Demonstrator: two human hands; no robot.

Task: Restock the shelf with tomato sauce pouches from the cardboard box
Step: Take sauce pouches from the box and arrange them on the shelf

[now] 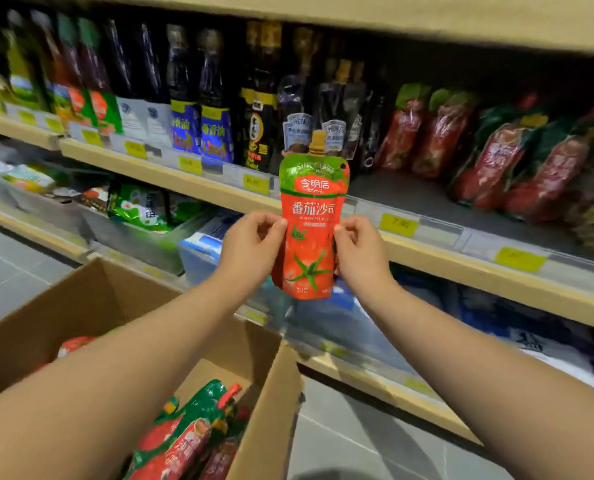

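A person holds one red pouch (312, 223) up in front of the shelf (171, 174). Both hands are closed on it. The left hand (250, 249) pinches the left edge and the right hand (359, 252) pinches the right edge, both about halfway down. The pouch stands straight up and down, with its tan cap (318, 142) on top and the tomato picture facing the person. So its long way runs from top to bottom, and the hands sit on the two sides like bookends. The empty spot (410, 199) on the shelf is just behind the pouch and a bit to the right, with grey shelf floor showing. Past that gap, more red pouches (489, 157) lean in a row on the right. Dark bottles (216, 98) fill the shelf to the left. I think the next move is to push the pouch forward and a little to the right, so it lands in the gap next to its friends. The right hand is on the side nearer that gap, so it may lead the way. The pouch is already standing tall, so it may only need to go in, not turn. The box (115, 299) sits low by the person's arms, open at the top. More pouches (191, 434) lie inside it, so there is still plenty left to put away.
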